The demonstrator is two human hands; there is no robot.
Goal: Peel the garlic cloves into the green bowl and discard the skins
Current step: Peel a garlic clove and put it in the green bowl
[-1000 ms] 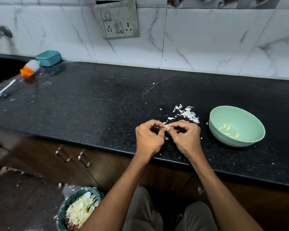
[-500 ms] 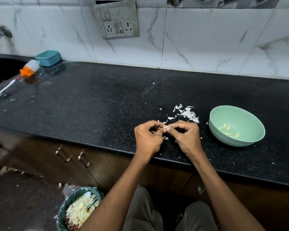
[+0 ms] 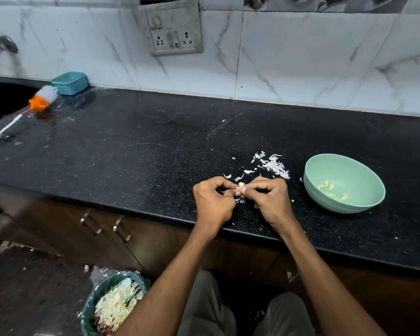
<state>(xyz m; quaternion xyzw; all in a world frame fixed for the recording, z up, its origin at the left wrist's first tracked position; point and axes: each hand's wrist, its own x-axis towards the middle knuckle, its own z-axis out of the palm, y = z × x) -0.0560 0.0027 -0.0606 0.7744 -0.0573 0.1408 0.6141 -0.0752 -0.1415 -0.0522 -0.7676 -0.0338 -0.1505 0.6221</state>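
Hands slightly lower, clove still pinched

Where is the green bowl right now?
In the head view, the green bowl sits on the black counter, just beyond the right hand, with the skin pile at its other side.

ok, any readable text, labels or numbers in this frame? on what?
None readable.
Switch plate on the wall: no markings legible.
Green wrapper in the waste bin: print too small and blurred to read.
Green bowl and teal box: no lettering visible.
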